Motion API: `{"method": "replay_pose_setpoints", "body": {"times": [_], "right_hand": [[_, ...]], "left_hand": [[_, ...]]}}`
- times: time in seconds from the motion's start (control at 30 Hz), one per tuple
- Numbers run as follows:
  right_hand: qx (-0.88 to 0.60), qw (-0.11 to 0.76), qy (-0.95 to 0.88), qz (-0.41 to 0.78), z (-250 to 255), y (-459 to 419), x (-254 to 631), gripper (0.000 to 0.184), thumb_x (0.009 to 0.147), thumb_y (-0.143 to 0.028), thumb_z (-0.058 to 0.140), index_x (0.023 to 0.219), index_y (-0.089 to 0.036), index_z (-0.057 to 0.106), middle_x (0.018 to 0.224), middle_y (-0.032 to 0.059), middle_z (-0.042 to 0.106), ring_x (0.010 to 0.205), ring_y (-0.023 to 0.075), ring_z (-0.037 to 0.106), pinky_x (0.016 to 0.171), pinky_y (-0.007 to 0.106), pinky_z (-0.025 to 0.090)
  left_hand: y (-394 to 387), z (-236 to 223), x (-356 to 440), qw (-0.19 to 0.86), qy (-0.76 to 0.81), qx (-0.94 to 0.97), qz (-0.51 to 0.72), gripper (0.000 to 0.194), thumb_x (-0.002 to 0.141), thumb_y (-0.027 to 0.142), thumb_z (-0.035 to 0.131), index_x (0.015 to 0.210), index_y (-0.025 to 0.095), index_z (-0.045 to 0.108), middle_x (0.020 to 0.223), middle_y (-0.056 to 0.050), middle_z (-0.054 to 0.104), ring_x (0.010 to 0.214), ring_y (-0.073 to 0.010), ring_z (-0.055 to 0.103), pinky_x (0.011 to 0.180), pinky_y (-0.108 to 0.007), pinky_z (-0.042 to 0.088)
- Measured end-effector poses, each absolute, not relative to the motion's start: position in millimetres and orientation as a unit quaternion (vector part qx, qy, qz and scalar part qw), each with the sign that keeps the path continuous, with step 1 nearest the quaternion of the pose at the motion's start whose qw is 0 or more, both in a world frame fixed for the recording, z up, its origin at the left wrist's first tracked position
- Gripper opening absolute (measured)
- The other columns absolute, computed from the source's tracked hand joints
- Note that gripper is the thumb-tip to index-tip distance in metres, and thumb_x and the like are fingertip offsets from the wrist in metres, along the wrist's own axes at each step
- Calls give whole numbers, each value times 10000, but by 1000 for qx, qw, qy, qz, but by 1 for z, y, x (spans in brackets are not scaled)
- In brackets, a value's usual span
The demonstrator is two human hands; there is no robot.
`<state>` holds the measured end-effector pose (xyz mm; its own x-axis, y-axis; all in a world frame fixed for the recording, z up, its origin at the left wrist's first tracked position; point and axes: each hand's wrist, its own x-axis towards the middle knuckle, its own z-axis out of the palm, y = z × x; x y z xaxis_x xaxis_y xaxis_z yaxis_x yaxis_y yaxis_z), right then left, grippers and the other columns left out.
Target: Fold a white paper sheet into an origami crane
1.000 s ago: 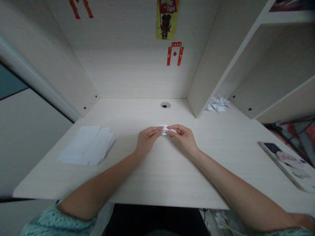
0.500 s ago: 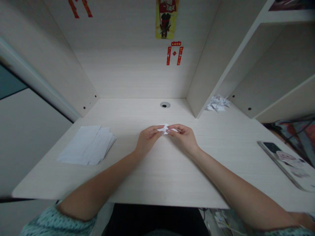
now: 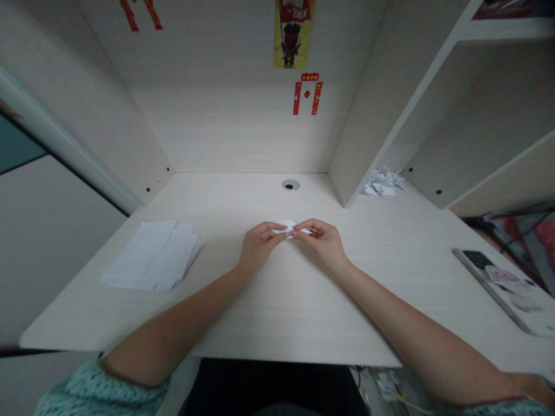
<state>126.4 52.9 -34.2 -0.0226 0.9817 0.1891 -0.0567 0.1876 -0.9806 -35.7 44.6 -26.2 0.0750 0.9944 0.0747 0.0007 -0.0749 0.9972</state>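
Observation:
Between my two hands is a small folded piece of white paper (image 3: 288,224), just above or on the desk at the middle. My left hand (image 3: 261,242) pinches its left side between thumb and fingers. On the other side my right hand (image 3: 321,238) grips the right part, thumb below and fingers above. The thumbs nearly meet at the paper's near edge. Fingers cover much of the paper, so its exact folded shape cannot be made out.
A loose stack of white paper sheets (image 3: 154,257) lies to the left. Folded white paper pieces (image 3: 384,182) are heaped behind the upright divider (image 3: 368,115). A phone-patterned flat case or tablet (image 3: 507,289) rests at right. A round cable hole (image 3: 291,185) sits at the desk's back.
Both hands stay nearly in place, with small finger movements on the paper. The fingertips now sit slightly differently, and the paper has shifted a little.

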Motion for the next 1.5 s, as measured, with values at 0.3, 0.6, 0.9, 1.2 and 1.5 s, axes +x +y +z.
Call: {"method": "replay_pose_setpoints", "body": {"times": [0.3, 0.6, 0.9, 1.2, 1.5], "right_hand": [[-434, 545, -543, 469, -31, 53, 126, 253, 620, -380, 770, 711, -174, 656, 741, 54, 693, 667, 165, 618, 602, 268, 458], [-443, 546, -568, 428, -25, 49, 125, 237, 634, -381, 759, 683, -177, 649, 705, 41, 678, 675, 169, 608, 644, 282, 456], [-432, 543, -543, 474, -28, 52, 127, 268, 612, -394, 772, 711, -175, 652, 727, 45, 686, 654, 158, 606, 598, 259, 440], [-435, 551, -532, 474, -31, 54, 126, 354, 590, -405, 781, 589, -192, 499, 570, -18, 574, 534, 120, 521, 526, 242, 380], [-432, 540, -540, 480, -27, 51, 125, 334, 603, -437, 769, 642, -189, 549, 579, -14, 571, 520, 113, 483, 505, 241, 354]], "left_hand": [[47, -25, -35, 501, 453, 531, 512, 371, 615, 357, 744, 594, 174, 423, 521, 69, 472, 492, -57, 425, 498, -179, 321], [50, -32, -37, 499, 445, 543, 508, 364, 645, 375, 725, 636, 181, 417, 544, 66, 489, 518, -68, 428, 519, -190, 304], [47, -26, -36, 476, 458, 552, 509, 372, 647, 385, 718, 611, 180, 410, 528, 73, 414, 489, -58, 352, 487, -193, 248], [45, -24, -36, 423, 458, 590, 514, 466, 667, 381, 701, 557, 188, 291, 528, 75, 310, 491, -63, 324, 490, -203, 230], [49, -27, -37, 466, 441, 554, 530, 340, 685, 328, 691, 646, 195, 381, 550, 77, 419, 519, -73, 406, 519, -194, 300]]}}
